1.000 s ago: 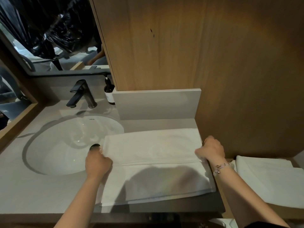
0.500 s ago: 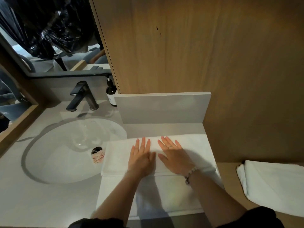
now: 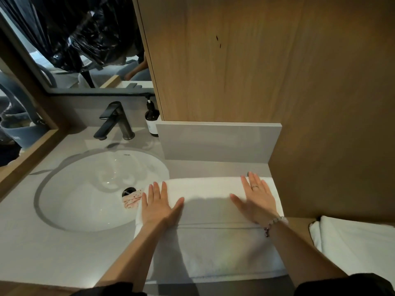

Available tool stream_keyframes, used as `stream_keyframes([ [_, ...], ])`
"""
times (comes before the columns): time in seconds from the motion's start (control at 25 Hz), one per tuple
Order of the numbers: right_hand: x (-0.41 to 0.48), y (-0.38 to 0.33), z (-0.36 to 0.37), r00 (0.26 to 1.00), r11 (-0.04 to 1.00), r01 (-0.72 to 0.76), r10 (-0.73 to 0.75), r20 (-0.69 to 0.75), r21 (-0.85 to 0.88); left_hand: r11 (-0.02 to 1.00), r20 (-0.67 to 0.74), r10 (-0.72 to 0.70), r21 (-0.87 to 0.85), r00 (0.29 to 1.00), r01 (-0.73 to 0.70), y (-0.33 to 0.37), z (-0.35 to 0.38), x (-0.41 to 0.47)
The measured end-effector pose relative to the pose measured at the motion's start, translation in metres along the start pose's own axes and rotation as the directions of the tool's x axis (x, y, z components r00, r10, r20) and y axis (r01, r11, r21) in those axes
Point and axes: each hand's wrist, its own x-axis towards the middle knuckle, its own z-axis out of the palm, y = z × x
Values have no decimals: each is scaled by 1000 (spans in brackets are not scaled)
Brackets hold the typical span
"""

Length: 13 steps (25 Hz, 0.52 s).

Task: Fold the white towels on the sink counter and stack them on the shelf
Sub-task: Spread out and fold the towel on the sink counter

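A white towel [image 3: 210, 242] lies spread on the grey sink counter [image 3: 53, 248], its far part folded over onto the near part. My left hand [image 3: 159, 205] presses flat on the folded layer near its left end, fingers straight. Near the right end of that layer, my right hand [image 3: 255, 198] also lies flat with fingers spread; it wears a ring and a bead bracelet. A second folded white towel [image 3: 354, 244] rests on the lower wooden shelf [image 3: 299, 226] at the right edge.
A round white basin [image 3: 89, 189] sits left of the towel, with a pink patterned cloth [image 3: 133, 200] by its drain. Behind stand a dark faucet [image 3: 116, 121] and a brown pump bottle [image 3: 152, 119]. A grey backsplash [image 3: 218, 142] and wooden panel [image 3: 267, 71] close off the back.
My hands let go of the towel's folded edge, came together flat at its middle, and have now slid apart toward the two ends of the folded layer.
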Motion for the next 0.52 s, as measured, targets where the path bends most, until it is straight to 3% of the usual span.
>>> stream_keyframes([
  [0.08, -14, -5, -3, 997, 998, -60, 61, -41, 24, 1000, -35, -6, 11, 999, 7, -3, -5, -7],
  [0.2, -55, -17, 10, 990, 995, 92, -89, -111, 26, 989, -106, 144, -31, 984, -148, -4, -3, -51],
  [0.32, -94, -26, 38, 987, 987, 161, -161, -22, 17, 953, 22, 302, 24, 953, -303, 3, 20, -101],
  [0.4, -94, -25, 42, 992, 992, 127, -127, 4, 9, 955, 36, 288, 62, 957, -290, 3, 30, -101],
  [0.52, -75, -20, 33, 986, 986, 167, -167, -4, 29, 950, 61, 311, -23, 948, -311, 5, 30, -76],
])
